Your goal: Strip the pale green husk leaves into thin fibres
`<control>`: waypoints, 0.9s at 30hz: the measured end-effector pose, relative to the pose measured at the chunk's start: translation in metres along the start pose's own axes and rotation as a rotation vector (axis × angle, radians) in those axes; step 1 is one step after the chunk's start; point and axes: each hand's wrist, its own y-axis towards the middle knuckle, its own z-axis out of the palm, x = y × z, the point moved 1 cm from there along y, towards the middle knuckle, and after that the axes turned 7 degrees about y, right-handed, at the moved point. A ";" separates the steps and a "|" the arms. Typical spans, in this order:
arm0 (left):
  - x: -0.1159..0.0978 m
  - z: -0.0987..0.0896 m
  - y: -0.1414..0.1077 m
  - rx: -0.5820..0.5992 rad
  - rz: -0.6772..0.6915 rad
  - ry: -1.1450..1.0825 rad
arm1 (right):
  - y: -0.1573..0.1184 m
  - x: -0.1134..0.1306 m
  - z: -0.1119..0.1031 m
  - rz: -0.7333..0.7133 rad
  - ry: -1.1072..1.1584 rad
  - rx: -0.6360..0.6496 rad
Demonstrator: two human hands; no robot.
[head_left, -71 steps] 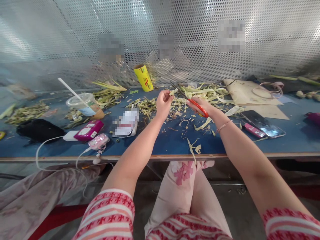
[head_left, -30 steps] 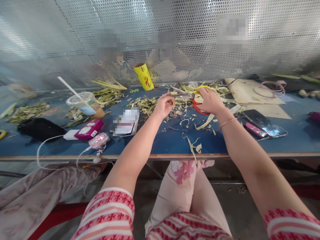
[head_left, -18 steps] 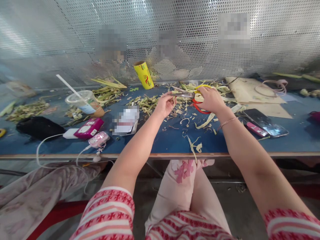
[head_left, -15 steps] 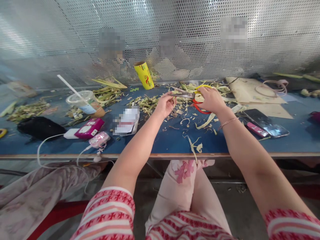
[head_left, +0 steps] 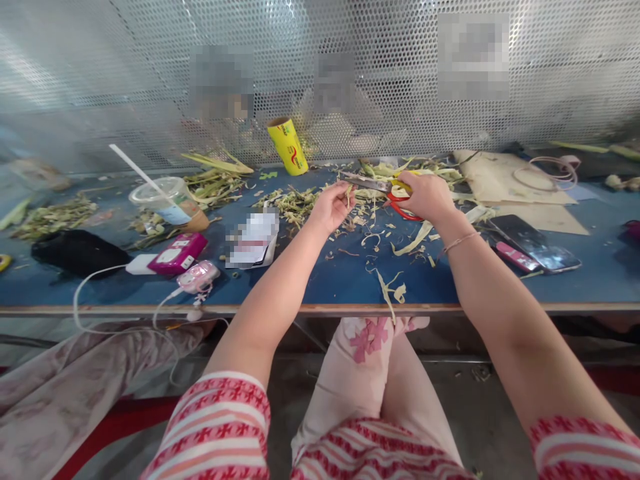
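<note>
My right hand (head_left: 429,197) is wrapped round the red and yellow handles of a pair of scissors (head_left: 371,183), whose blades point left toward my other hand. My left hand (head_left: 334,205) has its fingers pinched round a small pale green plant piece (head_left: 349,195), close to the blade tips. Beneath and behind both hands lie dry plant scraps (head_left: 295,205) on the blue table (head_left: 320,280). Long pale husk strips (head_left: 417,239) rest below the scissors, and another strip (head_left: 387,293) hangs over the front edge.
A yellow tube (head_left: 289,147) stands by the perforated metal screen (head_left: 400,60). At left are a lidded cup (head_left: 163,200), black pouch (head_left: 80,255), magenta device (head_left: 179,253) and cables. Phones (head_left: 555,260) and brown paper (head_left: 495,177) lie at right. A person's legs (head_left: 90,373) show lower left.
The yellow scissor handle, raised wide before, now sits lower under my right hand, and the handles are closer together. My left hand stays nearly in place. The whole view has shifted slightly.
</note>
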 end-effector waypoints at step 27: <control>0.006 0.002 0.002 -0.057 0.092 0.010 | -0.006 0.015 0.004 -0.148 0.019 -0.101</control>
